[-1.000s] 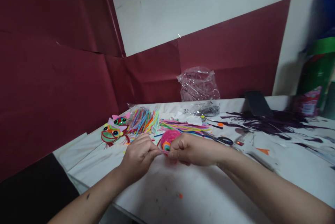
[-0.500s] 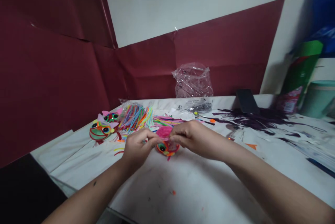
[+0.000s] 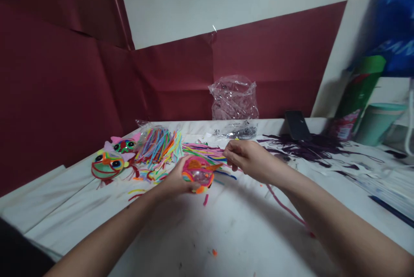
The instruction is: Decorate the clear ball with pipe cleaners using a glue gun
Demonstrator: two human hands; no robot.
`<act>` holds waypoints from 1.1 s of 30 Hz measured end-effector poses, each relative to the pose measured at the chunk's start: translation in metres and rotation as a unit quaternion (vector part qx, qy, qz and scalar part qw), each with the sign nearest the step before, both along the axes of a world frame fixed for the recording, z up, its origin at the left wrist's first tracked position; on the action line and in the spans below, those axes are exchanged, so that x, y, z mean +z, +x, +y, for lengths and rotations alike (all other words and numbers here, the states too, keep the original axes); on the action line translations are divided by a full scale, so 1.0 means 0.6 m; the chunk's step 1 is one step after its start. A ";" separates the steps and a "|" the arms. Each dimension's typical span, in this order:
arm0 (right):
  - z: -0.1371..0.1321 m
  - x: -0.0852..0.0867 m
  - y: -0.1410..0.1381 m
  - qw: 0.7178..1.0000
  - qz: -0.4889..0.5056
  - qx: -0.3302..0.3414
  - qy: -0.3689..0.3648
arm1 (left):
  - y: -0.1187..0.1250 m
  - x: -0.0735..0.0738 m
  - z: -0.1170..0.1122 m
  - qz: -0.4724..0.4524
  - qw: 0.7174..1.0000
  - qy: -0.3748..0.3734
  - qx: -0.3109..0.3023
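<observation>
My left hand (image 3: 174, 180) cups a round pink and orange craft face (image 3: 198, 172) just above the white table (image 3: 239, 234), fingers wrapped round its left side. My right hand (image 3: 247, 159) is beside it on the right, fingers pinched on a thin pink strand (image 3: 284, 206) that trails back under my forearm. A short pink piece (image 3: 205, 199) hangs or lies below the craft face.
Two finished craft faces (image 3: 106, 164) lie at the left, next to a pile of coloured strips (image 3: 160, 144). A crumpled clear bag (image 3: 233, 98) stands at the back wall. Dark purple strands (image 3: 310, 147), a black phone stand (image 3: 296, 124) and containers (image 3: 377, 124) are on the right.
My hands have parted: the left now holds the craft face alone, turned more toward me, while the right has pulled away to the right, drawing out the pink strand. The camera has swung slightly.
</observation>
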State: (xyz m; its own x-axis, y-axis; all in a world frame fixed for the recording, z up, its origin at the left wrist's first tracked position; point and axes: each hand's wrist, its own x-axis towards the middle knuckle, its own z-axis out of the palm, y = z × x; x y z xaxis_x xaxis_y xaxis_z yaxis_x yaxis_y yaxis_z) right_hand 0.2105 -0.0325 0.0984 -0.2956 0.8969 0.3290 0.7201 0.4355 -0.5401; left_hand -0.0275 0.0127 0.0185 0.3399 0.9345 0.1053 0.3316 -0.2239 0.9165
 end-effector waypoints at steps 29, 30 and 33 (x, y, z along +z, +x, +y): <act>0.012 0.010 0.030 0.984 -0.092 -0.040 0.147 | -0.034 -0.018 0.005 -0.145 0.986 -0.080 0.010; 0.010 -0.002 0.033 0.985 -0.108 -0.007 0.135 | -0.032 -0.014 0.003 -0.128 0.988 -0.072 0.041; 0.002 -0.029 0.057 0.987 -0.120 0.070 0.084 | -0.022 -0.003 -0.001 -0.132 0.988 -0.076 0.034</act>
State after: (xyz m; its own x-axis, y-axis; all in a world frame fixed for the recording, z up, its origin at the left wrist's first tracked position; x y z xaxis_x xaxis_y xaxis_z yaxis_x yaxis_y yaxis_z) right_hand 0.2445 -0.0314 0.0808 -0.5011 0.7799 0.3749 0.7445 0.6094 -0.2726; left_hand -0.0410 0.0122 0.0169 0.2550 0.9661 0.0395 0.0852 -0.0631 0.9944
